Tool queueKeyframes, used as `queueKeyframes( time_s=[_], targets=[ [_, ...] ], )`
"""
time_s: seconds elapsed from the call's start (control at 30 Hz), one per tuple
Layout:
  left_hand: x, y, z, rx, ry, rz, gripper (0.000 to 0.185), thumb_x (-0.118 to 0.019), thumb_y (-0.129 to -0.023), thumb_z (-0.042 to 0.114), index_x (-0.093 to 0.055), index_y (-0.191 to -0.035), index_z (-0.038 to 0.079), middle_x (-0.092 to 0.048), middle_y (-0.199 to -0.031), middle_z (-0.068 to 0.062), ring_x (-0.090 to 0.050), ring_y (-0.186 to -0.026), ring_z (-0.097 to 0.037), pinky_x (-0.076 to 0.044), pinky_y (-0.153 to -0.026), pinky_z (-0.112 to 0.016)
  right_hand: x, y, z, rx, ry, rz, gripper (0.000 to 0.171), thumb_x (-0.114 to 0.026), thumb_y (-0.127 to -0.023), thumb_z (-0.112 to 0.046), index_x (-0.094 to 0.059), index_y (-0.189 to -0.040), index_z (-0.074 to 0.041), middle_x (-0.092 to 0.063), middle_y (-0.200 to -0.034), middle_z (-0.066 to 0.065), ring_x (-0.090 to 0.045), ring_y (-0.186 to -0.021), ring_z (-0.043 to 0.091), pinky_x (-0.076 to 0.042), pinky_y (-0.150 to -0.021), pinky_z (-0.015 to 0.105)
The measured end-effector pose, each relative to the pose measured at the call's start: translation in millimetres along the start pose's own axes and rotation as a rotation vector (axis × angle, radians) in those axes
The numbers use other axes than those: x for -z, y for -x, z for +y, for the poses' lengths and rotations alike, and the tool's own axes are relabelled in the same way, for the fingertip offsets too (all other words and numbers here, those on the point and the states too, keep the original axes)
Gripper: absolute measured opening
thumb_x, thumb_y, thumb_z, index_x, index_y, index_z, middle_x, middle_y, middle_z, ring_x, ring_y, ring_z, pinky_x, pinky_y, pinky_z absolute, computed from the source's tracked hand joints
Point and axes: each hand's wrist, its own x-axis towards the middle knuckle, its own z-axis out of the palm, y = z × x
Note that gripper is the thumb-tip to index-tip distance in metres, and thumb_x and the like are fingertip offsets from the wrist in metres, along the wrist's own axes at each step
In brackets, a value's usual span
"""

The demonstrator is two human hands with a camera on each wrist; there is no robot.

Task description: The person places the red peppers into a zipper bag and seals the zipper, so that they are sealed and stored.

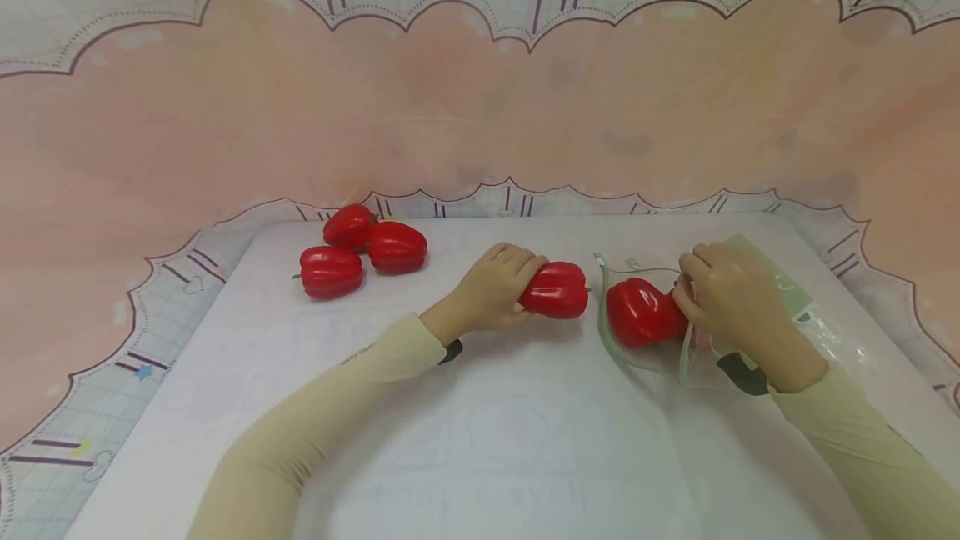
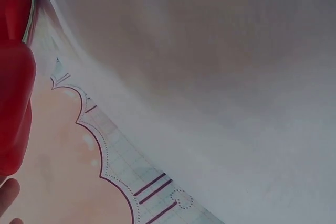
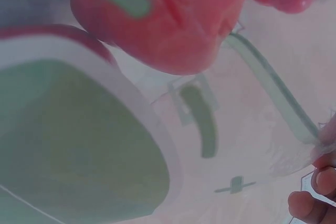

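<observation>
My left hand (image 1: 491, 288) grips a red bell pepper (image 1: 557, 290) from its left end, just left of the bag's mouth. This pepper (image 2: 14, 106) fills the left edge of the left wrist view. My right hand (image 1: 731, 294) pinches the upper edge of a clear plastic bag with green trim (image 1: 604, 332). Inside the bag sits a glossy red bell pepper (image 1: 636, 313), with more red showing beside it toward my right hand. Through the clear plastic, the right wrist view shows a bagged pepper (image 3: 168, 30) close up, and my right fingertips (image 3: 307, 207) at the bag's edge.
Three red bell peppers lie grouped at the back left: one farther back (image 1: 350, 227), one at the right (image 1: 397, 247) and one in front (image 1: 331, 272). A white sheet (image 1: 465, 423) covers the table. Behind it hangs a patterned pink cloth (image 1: 480, 123).
</observation>
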Motion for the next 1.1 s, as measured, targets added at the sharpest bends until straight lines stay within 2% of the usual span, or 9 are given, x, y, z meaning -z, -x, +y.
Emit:
queueKeyframes(
  time_s=[0.33,0.73,1.1],
  targets=[
    [-4.2,-6.0,14.5,-0.030,0.080,-0.032,0.062,-0.074,-0.073,0.039,-0.053,-0.123,0.009,-0.063,-0.115,-0.003,-0.056,-0.109,-0.018,-0.045,-0.099,-0.035,0.4,-0.1,-1.3,-0.001,-0.007,0.003,0.010,-0.060,-0.070,-0.006,-0.052,-0.067,-0.002,-0.045,-0.057,0.007,-0.038,-0.055,0.019,-0.037,-0.052,0.032],
    [-8.2,-19.7,25.7,-0.071,0.081,-0.121,0.057,-0.068,-0.079,0.037,-0.050,-0.128,0.011,-0.060,-0.120,-0.001,-0.054,-0.114,-0.017,-0.041,-0.103,-0.033,-0.4,-0.7,-1.0,0.003,-0.022,-0.003,0.011,-0.060,-0.070,-0.006,-0.051,-0.067,-0.002,-0.043,-0.057,0.006,-0.037,-0.055,0.019,-0.037,-0.051,0.032],
    [-10.1,-26.9,27.9,-0.070,0.093,-0.171,0.060,-0.068,-0.079,0.036,-0.049,-0.130,0.012,-0.059,-0.122,0.000,-0.052,-0.117,-0.016,-0.039,-0.106,-0.032,-3.3,-0.4,0.7,0.032,-0.030,0.035,0.010,-0.048,-0.073,-0.007,-0.046,-0.064,-0.003,-0.038,-0.056,0.005,-0.035,-0.053,0.019,-0.031,-0.049,0.030]
  ],
)
